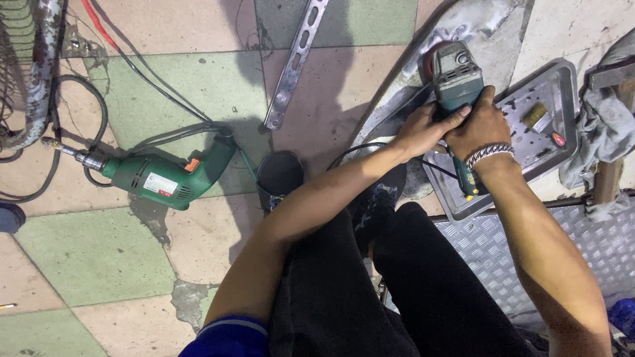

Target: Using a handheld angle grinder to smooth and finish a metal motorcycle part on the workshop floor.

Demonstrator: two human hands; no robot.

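Both hands grip a green grinder.
The left hand [418, 131] and right hand [479, 125] close around the grinder [456, 76], its head on a grey metal sheet [463, 23] on the floor [99, 251]; a drill [159, 177] lies well apart, left.

drill label [159, 184]: white rectangle with a red patch, on the green drill's side, floor at left | grinder plate [450, 63]: pale grey rectangle on top of the green grinder, just beyond both hands | red oval tag [559, 139]: on a tool in the metal tray at right
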